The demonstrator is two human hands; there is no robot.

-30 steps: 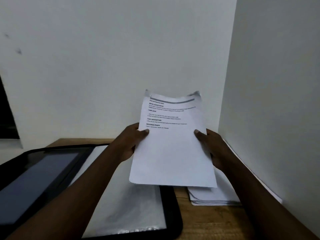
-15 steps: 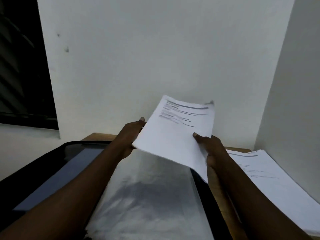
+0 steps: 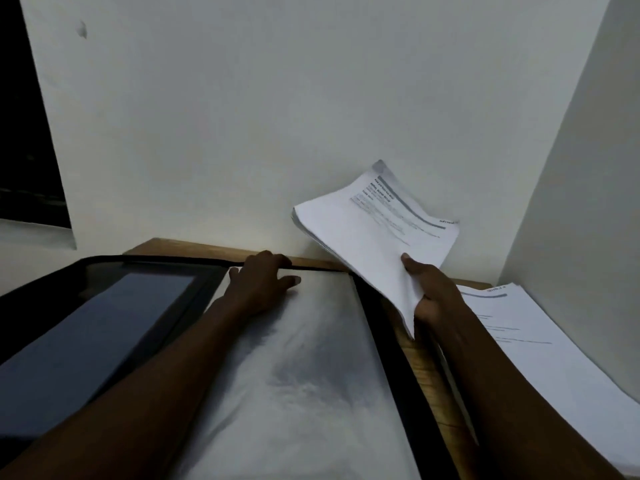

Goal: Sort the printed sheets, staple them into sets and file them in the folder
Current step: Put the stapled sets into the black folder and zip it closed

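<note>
So the black folder (image 3: 382, 341) is lying open on a wooden table (image 3: 194, 249), and both arms reach out over it from the near side.

The left hand (image 3: 263, 284) sits palm-down at the far end of the folder's right half, on the clear plastic sleeve (image 3: 294, 393). Its fingers (image 3: 273, 259) are bent over the sleeve's far edge and the thumb points off to the right, flat on the plastic. I honestly can't tell if it's pinching the sleeve or just resting there, since the fingertips drop out of sight behind the edge.

The right hand (image 3: 433, 296) is raised just past the folder's right rim and grips a bunch of printed sheets (image 3: 374, 237) by the near corner. The thumb (image 3: 414, 266) is clamped on top and the other fingers are tucked under the paper, hidden. The sheets fan up and away, above the folder's far right corner, tilted, with a grey bar and some text lines on the top page. The print is way too blurry to read.

To the right of the folder there's another pile of sheets (image 3: 561, 368) flat on the table, partly covered by the right forearm and cut off at the edge. The folder's left half shows a bluish panel (image 3: 86, 341), also cut off.
</note>
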